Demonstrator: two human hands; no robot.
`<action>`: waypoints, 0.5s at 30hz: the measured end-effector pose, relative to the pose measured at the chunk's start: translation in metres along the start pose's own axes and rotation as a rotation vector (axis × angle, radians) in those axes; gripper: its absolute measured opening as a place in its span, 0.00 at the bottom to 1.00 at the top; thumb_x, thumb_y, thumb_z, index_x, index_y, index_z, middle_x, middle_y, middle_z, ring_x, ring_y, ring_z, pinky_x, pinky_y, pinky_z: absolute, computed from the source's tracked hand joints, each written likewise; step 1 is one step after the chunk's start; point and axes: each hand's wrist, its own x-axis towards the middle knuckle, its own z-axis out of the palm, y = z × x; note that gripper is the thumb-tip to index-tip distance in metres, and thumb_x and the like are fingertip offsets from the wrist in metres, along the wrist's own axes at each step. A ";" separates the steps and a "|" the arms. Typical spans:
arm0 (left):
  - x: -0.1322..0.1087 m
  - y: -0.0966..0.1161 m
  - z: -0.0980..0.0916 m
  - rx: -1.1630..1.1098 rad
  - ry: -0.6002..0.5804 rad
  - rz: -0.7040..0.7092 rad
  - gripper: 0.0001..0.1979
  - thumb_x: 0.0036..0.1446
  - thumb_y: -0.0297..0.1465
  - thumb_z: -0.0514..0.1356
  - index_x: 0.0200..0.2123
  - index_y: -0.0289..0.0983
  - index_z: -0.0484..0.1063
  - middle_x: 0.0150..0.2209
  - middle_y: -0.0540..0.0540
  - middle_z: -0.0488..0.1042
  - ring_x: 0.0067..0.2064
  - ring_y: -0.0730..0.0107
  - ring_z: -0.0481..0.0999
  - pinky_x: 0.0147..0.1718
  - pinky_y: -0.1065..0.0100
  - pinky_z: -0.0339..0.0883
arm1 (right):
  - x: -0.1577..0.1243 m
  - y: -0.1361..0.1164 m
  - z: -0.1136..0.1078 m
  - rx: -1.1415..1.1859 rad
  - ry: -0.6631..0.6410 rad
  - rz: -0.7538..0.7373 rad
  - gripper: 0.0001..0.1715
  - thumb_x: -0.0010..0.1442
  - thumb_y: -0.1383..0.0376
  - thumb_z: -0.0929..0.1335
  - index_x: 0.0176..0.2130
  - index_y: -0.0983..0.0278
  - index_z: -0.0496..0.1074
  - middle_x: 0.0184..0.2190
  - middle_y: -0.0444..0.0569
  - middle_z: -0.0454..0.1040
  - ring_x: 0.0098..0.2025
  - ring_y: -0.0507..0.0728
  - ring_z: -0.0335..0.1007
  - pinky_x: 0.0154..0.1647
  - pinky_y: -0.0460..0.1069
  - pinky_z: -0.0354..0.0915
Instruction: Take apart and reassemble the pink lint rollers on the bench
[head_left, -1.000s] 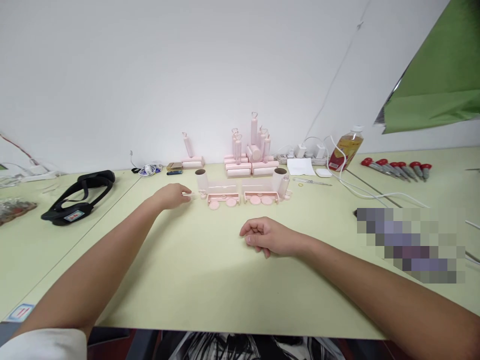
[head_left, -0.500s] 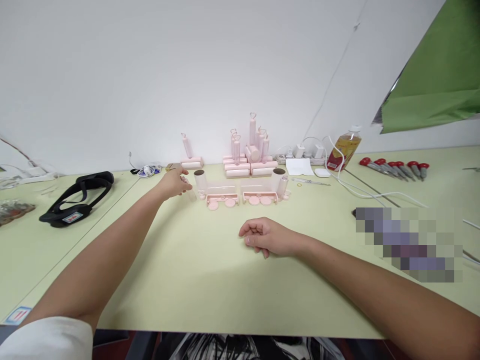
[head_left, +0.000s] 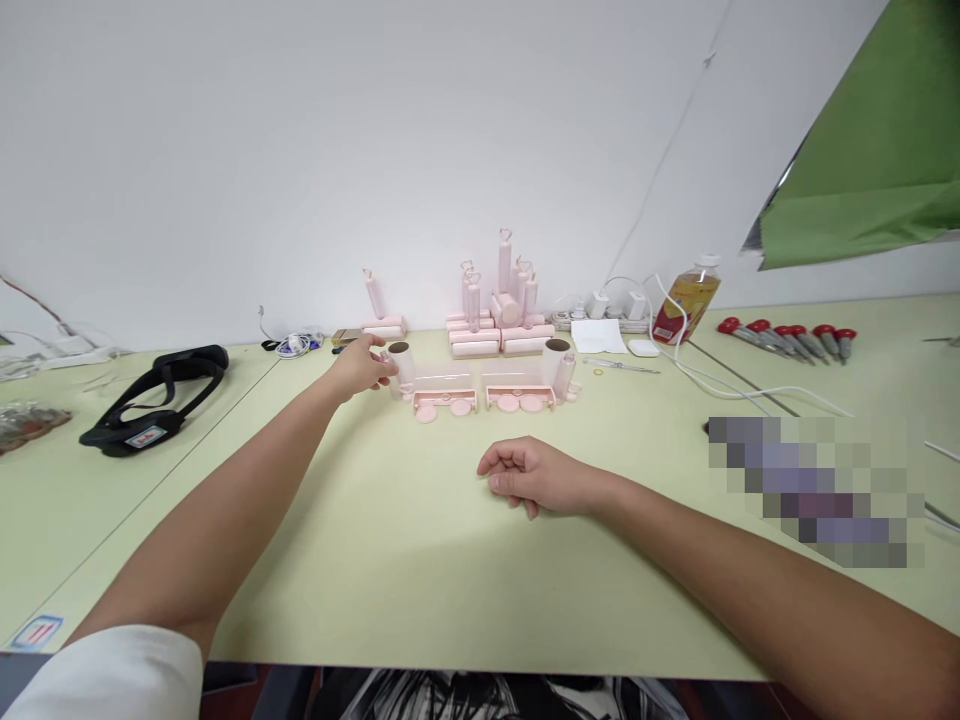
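Note:
My left hand (head_left: 361,370) has its fingers closed around a clear pink handle (head_left: 392,380), standing just left of a white sticky roll with a brown core (head_left: 402,362). Several pink lint roller parts lie to its right: clear covers (head_left: 442,381), pink casings (head_left: 519,394) and round end caps (head_left: 425,413). A second roll (head_left: 556,358) stands at the right with another clear pink handle (head_left: 565,375) beside it. On the table in front of these parts rests my right hand (head_left: 536,475), loosely curled with nothing in it.
Along the wall stand assembled pink lint rollers (head_left: 475,342). White chargers and cables (head_left: 598,303), tweezers (head_left: 621,365), a drink bottle (head_left: 686,300) and red-capped tools (head_left: 789,340) are at the right. A black headset (head_left: 154,400) lies left; a pixelated area covers something at right.
My left hand has moved slightly right with the clear pink handle, bringing it close beside the left roll. The right hand stays where it was.

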 end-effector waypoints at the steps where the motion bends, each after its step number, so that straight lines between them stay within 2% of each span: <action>1: 0.000 0.001 0.001 -0.007 -0.005 -0.007 0.29 0.47 0.28 0.67 0.52 0.35 0.61 0.39 0.42 0.71 0.29 0.69 0.77 0.23 0.72 0.70 | 0.000 0.000 0.000 -0.001 -0.001 -0.001 0.17 0.56 0.56 0.69 0.42 0.63 0.71 0.30 0.44 0.66 0.28 0.50 0.66 0.19 0.42 0.64; 4: -0.002 0.004 -0.001 -0.021 -0.023 -0.034 0.33 0.47 0.31 0.68 0.55 0.36 0.59 0.43 0.38 0.71 0.29 0.69 0.77 0.23 0.71 0.70 | 0.000 0.000 0.000 -0.003 -0.001 0.004 0.17 0.56 0.56 0.69 0.42 0.63 0.71 0.29 0.44 0.66 0.28 0.49 0.66 0.19 0.41 0.64; 7: -0.002 0.007 -0.013 0.005 -0.062 -0.080 0.37 0.47 0.40 0.68 0.58 0.39 0.57 0.49 0.35 0.69 0.29 0.68 0.78 0.23 0.70 0.70 | 0.001 0.001 0.001 -0.001 0.005 0.007 0.17 0.56 0.56 0.70 0.42 0.63 0.71 0.29 0.44 0.66 0.27 0.49 0.66 0.18 0.41 0.64; 9: 0.004 0.008 -0.026 0.036 -0.040 -0.100 0.31 0.51 0.45 0.64 0.55 0.40 0.61 0.51 0.36 0.69 0.31 0.68 0.78 0.24 0.70 0.71 | 0.001 0.001 0.001 0.000 0.004 0.000 0.17 0.56 0.56 0.70 0.42 0.63 0.71 0.30 0.44 0.67 0.27 0.50 0.66 0.18 0.42 0.64; 12: 0.020 0.005 -0.042 0.125 0.100 -0.065 0.19 0.58 0.44 0.56 0.49 0.41 0.68 0.48 0.41 0.73 0.33 0.69 0.77 0.26 0.71 0.71 | 0.001 0.000 0.001 -0.002 -0.005 -0.011 0.16 0.57 0.56 0.69 0.42 0.63 0.71 0.30 0.45 0.67 0.28 0.50 0.66 0.18 0.43 0.65; 15: 0.044 0.002 -0.043 0.221 0.179 -0.053 0.17 0.56 0.40 0.58 0.49 0.44 0.71 0.46 0.43 0.75 0.36 0.66 0.77 0.30 0.69 0.70 | 0.001 0.000 0.001 0.002 -0.012 -0.010 0.16 0.57 0.57 0.69 0.42 0.63 0.70 0.30 0.45 0.67 0.29 0.50 0.66 0.18 0.42 0.65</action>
